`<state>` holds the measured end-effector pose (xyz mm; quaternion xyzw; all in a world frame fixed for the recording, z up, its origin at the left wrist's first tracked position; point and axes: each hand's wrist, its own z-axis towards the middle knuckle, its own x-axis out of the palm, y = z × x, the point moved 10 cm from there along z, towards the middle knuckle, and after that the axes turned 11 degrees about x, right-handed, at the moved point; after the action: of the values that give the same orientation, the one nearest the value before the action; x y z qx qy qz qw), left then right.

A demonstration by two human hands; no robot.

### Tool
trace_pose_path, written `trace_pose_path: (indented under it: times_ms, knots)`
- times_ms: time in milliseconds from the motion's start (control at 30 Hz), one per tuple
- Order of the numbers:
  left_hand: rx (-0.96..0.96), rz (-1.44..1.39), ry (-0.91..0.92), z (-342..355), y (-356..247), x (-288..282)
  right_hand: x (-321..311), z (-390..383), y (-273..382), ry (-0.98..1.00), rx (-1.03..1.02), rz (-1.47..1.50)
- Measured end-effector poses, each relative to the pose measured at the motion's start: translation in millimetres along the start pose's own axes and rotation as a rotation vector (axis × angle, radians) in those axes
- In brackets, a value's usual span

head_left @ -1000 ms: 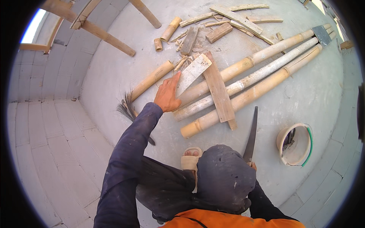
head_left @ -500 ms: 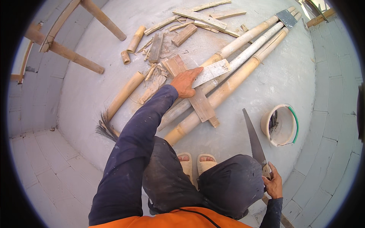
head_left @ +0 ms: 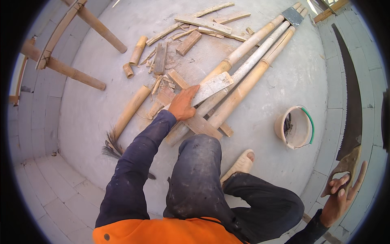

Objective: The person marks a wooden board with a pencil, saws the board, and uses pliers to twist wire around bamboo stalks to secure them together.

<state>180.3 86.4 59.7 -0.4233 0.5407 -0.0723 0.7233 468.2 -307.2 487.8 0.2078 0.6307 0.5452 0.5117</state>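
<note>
My left hand (head_left: 183, 103) is closed on a whitish, stained board (head_left: 213, 84) lying slantwise over a brown plank (head_left: 203, 126), which crosses three long bamboo poles (head_left: 245, 91). My knee is just below the planks, covering part of them. At the far right my right hand (head_left: 339, 201) grips the wooden handle of a handsaw (head_left: 347, 114), index finger extended alongside it, with the long toothed blade pointing up and away from the boards.
A white bucket (head_left: 294, 138) with dark contents stands right of the poles. Wood scraps (head_left: 203, 24), short bamboo pieces (head_left: 137, 53) and a bristle broom (head_left: 111, 144) lie around. A bamboo frame (head_left: 77, 73) stands upper left. Block walls (head_left: 36, 134) border both sides.
My right hand has swung the saw out rightward and raised it from beside my leg. One knee has come forward toward the planks. My left hand stays on the whitish board.
</note>
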Motion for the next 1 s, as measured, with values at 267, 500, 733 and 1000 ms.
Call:
trace_pose_path:
  times_ms: [267,500,733,1000]
  knots:
    - [-0.115,0.082,0.000,53.0,67.3,11.4,224.3,-31.1,-92.0,0.478,0.420,0.394]
    - [-0.248,0.156,0.120,86.6,74.0,14.9,287.5,-31.0,-173.6,0.677,0.382,0.033]
    - [-0.312,0.063,0.268,110.2,98.3,9.8,300.6,-27.2,-194.5,0.722,0.338,0.066]
    - [-0.410,0.227,-0.030,116.4,95.0,10.2,317.5,-37.1,-216.0,0.732,0.285,0.058]
